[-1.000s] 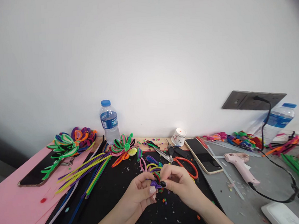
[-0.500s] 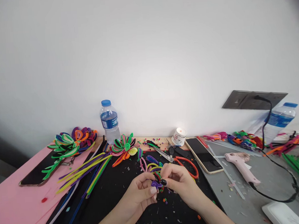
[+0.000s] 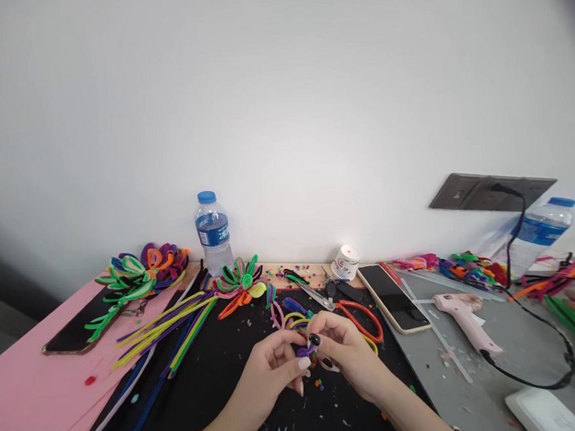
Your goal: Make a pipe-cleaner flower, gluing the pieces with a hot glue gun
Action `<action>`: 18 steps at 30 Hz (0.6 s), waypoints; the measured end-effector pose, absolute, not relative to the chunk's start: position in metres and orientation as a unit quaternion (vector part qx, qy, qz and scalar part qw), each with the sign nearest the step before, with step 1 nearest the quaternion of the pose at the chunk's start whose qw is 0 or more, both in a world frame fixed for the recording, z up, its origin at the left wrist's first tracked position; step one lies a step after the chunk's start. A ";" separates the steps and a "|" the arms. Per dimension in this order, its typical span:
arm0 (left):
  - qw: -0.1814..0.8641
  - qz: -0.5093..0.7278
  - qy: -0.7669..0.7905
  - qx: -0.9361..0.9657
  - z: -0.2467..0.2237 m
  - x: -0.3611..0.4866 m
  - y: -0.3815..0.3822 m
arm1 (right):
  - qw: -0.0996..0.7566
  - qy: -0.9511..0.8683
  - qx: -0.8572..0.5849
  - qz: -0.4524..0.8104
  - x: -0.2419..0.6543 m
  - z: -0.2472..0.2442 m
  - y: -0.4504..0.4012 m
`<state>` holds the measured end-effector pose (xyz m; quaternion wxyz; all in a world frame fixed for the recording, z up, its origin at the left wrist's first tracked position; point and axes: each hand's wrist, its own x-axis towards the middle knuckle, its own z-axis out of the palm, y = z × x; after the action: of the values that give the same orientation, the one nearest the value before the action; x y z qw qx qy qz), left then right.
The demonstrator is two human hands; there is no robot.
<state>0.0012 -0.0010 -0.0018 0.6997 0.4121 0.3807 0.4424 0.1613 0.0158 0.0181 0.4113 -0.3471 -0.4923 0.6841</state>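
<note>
In the head view, the purple pipe cleaner sits between the two hands, held just above the black mat, on the near side of a cluster of coloured loops. It should weigh next to nothing and feel soft outside, with a thin wire core that bends easily and keeps its shape — little chance of slipping, though tight or repeated bending could kink it or flatten the pile. The best hold is probably a light fingertip pinch, one on the curled part and one close to an end, where any cut wire may prick. The left hand has its thumb and forefinger drawn close around the purple piece; the right hand pinches its far side between thumb and forefinger, leaving only a narrow gap. As for looks, it is a deep violet, fuzzy and matt, curled into a small bend. Fingers cover most of it — I cannot tell its full length, or whether it joins the coloured loops behind. The orange-handled scissors lie near, beyond the right hand.
</note>
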 end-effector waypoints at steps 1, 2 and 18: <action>0.689 0.445 0.379 0.428 -0.003 0.002 -0.001 | 0.411 -0.490 -0.346 0.686 0.161 0.018 0.016; 0.681 0.447 0.378 0.440 -0.004 0.002 0.000 | 0.411 -0.488 -0.346 0.688 0.161 0.018 0.016; 0.752 0.406 0.324 0.407 0.003 0.000 -0.003 | 0.427 -0.394 -0.307 0.754 0.165 0.013 0.022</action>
<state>-0.0004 -0.0029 0.0027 0.7517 0.4068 0.3237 0.4059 0.1646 0.0220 0.0129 0.4267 -0.3069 -0.3941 0.7539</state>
